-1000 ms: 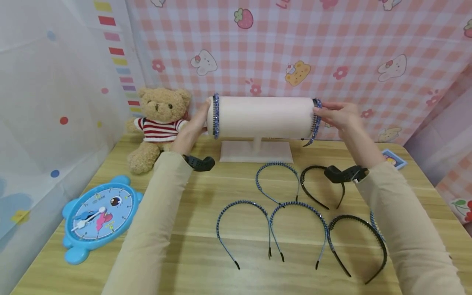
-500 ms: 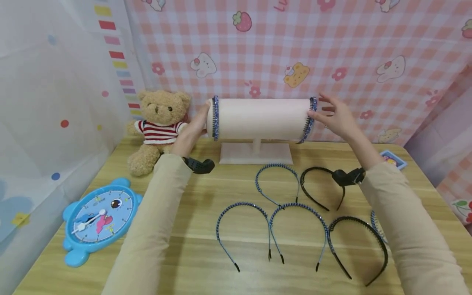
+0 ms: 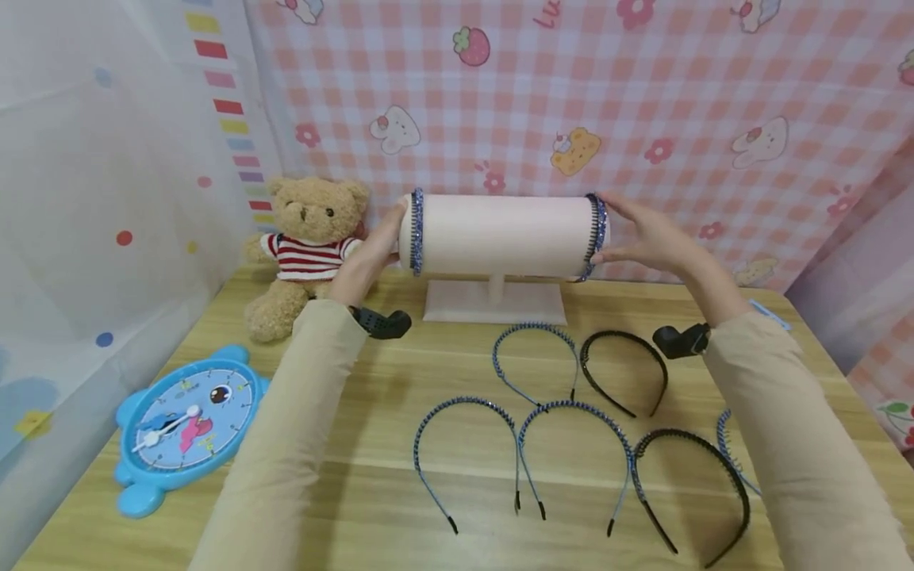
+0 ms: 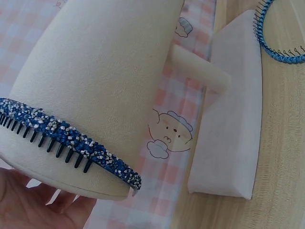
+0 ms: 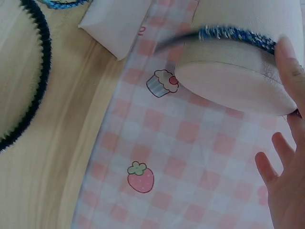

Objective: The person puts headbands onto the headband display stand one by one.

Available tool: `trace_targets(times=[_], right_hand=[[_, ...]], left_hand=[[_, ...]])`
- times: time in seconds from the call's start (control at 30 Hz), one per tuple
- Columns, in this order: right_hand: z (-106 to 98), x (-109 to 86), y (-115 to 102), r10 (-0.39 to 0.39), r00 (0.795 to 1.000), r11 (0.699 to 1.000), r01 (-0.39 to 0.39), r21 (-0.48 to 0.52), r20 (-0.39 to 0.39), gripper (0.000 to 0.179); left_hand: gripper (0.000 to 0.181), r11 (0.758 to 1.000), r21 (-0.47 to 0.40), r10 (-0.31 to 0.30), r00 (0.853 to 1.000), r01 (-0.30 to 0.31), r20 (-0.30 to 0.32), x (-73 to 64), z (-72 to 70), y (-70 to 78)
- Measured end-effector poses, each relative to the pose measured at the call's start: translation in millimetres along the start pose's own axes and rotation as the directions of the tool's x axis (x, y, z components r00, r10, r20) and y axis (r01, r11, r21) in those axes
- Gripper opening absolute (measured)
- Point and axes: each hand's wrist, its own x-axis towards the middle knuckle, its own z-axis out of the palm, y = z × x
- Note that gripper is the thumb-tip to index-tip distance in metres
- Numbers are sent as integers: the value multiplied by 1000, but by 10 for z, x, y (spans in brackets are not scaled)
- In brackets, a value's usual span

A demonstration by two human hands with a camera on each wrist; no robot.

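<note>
A pale padded cylinder [image 3: 507,234] on a T-shaped stand [image 3: 457,303] lies crosswise at the back of the table. Around its left end sits a blue glittery toothed headband [image 3: 418,238], and a second blue glittery headband [image 3: 602,218] goes round the right end. My left hand [image 3: 374,246] rests against the cylinder's left end; its fingers [image 4: 76,210] show below the end face in the left wrist view. With thumb and fingers spread, my right hand [image 3: 657,238] touches the right headband at top and lower front. In the right wrist view, the thumb [image 5: 286,52] lies on its edge.
Several blue and black headbands, among them a black one [image 3: 739,468], lie on the wooden table [image 3: 371,476] in front of the stand. A teddy bear [image 3: 314,246] sits at the back left, and a blue toy clock [image 3: 189,428] lies nearer. A checked cloth [image 3: 514,95] hangs behind.
The right headband has slid left onto the cylinder's right end. My right hand has gone from pinching its edge to spreading thumb and fingers over it. My left hand has stayed put.
</note>
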Motion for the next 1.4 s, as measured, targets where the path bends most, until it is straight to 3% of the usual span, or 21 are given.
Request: trace_targets(times=[0.13,0.43,0.63,0.77,0.97,1.17,1.4], right_hand=[[-22,57,-53,2,1000,1000,-2,-17,26,100],[105,188,-308,-66,998,978,62,-198,-15,101],[180,283,-473,-108,994,944,98,-316,-13,97],[212,365,-556,-118,993,918,117,-378,20,98],[244,470,-676,-113,992,914,129,-384,64,96],[347,568,-815,-144,987,916,161,-367,74,97],[512,696,-1024,-172,979,907,201,-370,109,97]], left_hand=[[61,1000,-8,-6,1000,6,4,25,10,-4],[62,1000,18,16,1000,-16,16,4,-50,-16],[62,1000,-11,9,1000,-9,-17,9,-64,-12],[63,1000,19,5,1000,-5,-10,12,-63,-27],[62,1000,-7,11,1000,-11,-5,3,-32,8],[58,1000,-5,11,1000,-11,10,-177,-7,153],[60,1000,-25,-4,1000,4,-16,16,-30,-12]])
